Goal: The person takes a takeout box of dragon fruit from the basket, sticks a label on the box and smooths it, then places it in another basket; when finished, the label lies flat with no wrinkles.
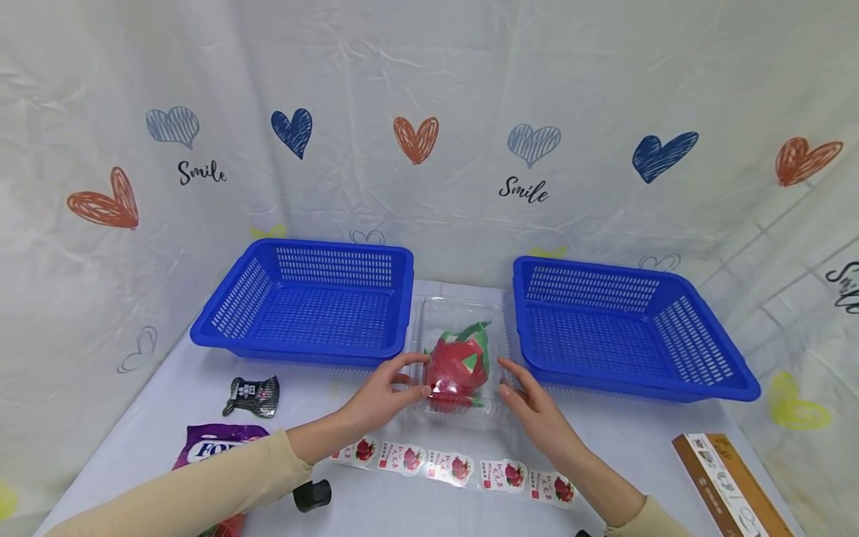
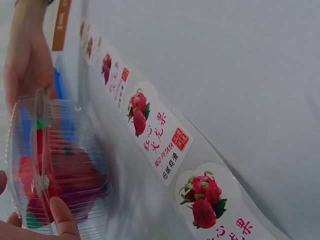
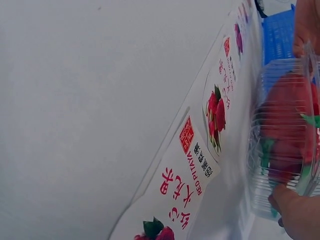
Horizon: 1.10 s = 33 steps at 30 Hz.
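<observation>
A clear plastic clamshell box [image 1: 463, 313] with a ridged body lies between my hands, its lid down over a red dragon fruit [image 1: 456, 369] with green leaf tips. My left hand [image 1: 388, 388] grips the box's left side at the rim, thumb toward the near corner. On the opposite side my right hand [image 1: 533, 410] holds the rim between thumb and fingers. Just in front of the box runs a strip of dragon fruit stickers [image 1: 450, 468], marked "RED PITAYA" in the left wrist view.
Two blue plastic baskets, a left basket [image 1: 302, 354] and a right basket [image 1: 637, 384], flank the box. At left lie a small black packet [image 1: 253, 396], a purple bag [image 1: 221, 432] and a black cylindrical object [image 1: 312, 495]. A brown carton [image 1: 731, 485] lies at right.
</observation>
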Tool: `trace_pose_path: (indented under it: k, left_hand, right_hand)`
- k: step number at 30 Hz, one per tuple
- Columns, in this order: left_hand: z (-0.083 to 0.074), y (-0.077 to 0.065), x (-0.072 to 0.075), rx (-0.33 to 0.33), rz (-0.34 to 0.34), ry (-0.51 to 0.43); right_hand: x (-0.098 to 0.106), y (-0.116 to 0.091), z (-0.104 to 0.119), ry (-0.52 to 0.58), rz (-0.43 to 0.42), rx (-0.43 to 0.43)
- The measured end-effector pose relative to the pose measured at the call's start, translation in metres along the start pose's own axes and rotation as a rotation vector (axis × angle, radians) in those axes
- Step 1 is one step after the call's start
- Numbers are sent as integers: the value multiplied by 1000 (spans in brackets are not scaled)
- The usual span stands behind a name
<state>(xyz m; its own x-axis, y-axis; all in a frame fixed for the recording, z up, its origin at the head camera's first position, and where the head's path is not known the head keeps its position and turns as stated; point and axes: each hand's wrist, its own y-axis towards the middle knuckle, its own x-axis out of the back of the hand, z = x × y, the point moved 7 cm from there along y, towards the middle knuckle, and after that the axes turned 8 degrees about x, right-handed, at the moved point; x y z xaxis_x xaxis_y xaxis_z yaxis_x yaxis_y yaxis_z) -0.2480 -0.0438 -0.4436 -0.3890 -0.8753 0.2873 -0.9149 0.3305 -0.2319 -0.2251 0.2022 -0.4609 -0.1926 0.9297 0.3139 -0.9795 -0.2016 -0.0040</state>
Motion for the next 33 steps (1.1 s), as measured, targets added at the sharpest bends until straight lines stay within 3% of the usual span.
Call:
trace_pose_path:
  k: [8,14,18,21,23,26,33]
  left_hand:
    - [1,-8,-2,-19,-30,5]
    - [-7,-23,-5,-102,-127,96]
    - [-20,-37,-9,-208,-206,173]
    - [-36,-41,-11,-333,-246,227]
    - [-48,-39,-9,-404,-249,238]
    - [-61,-30,-5,-442,-236,214]
    - [-66,-6,3,-394,-265,197]
  right_hand:
    - [4,-7,5,-36,-5,13]
    - [10,-18,6,-16,-13,40]
    - [13,-27,2,3,-13,53]
    - [15,-33,-3,8,-22,27]
    - [17,-37,-7,7,-29,4]
    - [18,-42,-10,11,-29,-4]
    - [30,-59,-16,55,-58,-27]
